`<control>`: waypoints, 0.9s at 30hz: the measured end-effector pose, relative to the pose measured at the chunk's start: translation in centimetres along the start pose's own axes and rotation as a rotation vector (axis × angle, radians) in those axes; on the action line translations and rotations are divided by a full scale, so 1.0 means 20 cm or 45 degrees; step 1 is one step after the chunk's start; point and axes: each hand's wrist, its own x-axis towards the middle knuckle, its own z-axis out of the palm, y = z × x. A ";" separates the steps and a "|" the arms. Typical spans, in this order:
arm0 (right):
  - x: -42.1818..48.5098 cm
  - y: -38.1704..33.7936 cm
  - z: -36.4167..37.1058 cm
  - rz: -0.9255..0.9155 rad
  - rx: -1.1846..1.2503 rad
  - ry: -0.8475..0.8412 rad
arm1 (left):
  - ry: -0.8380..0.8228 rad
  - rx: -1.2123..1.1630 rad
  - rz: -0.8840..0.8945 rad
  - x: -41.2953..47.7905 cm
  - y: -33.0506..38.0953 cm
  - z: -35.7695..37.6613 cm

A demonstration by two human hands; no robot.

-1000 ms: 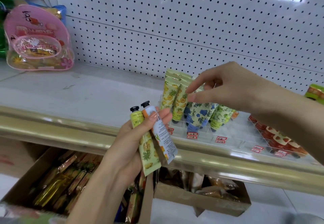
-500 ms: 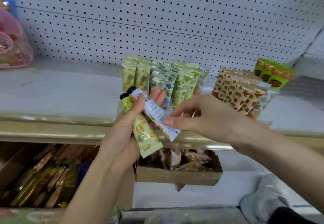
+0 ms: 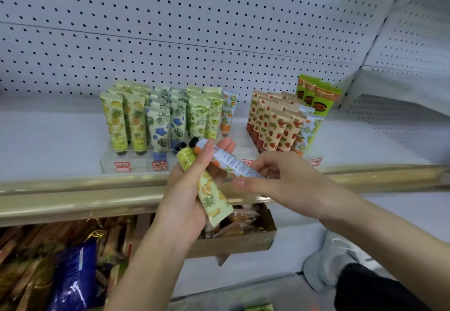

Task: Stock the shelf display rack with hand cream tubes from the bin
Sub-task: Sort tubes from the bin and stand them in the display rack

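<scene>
Two tubes [image 3: 211, 196] lie gripped in the left hand [image 3: 185, 203], six o'clock of the rack [image 3: 136, 162], while the right hand [image 3: 287, 184], back from the rack, now pinches the orange tube [image 3: 233, 163], likely next to stock.

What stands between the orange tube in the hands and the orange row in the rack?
Nothing visible. The orange tube, pinched by the right hand, lies under the left hand's thumb beside a yellow tube; the orange row's front slots look empty.
</scene>
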 end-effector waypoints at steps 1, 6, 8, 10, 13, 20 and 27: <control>0.00 0.01 -0.01 -0.007 0.007 -0.001 | 0.005 -0.009 0.012 0.00 -0.01 0.00; -0.01 0.02 -0.07 -0.017 0.013 0.010 | 0.002 0.010 0.025 0.01 0.00 0.00; 0.00 0.03 -0.10 -0.041 -0.005 0.041 | -0.005 0.058 0.034 0.00 0.01 -0.01; 0.01 0.03 -0.12 -0.081 0.047 0.061 | -0.010 0.134 0.056 0.00 0.02 -0.02; 0.03 0.03 -0.15 -0.114 0.215 0.120 | -0.026 0.222 0.066 -0.01 0.02 -0.03; 0.06 0.00 -0.23 -0.195 0.419 0.133 | -0.067 0.339 0.026 -0.02 0.02 -0.05; 0.13 -0.17 -0.35 -0.293 -0.085 0.138 | -0.095 0.351 0.044 -0.02 0.04 -0.05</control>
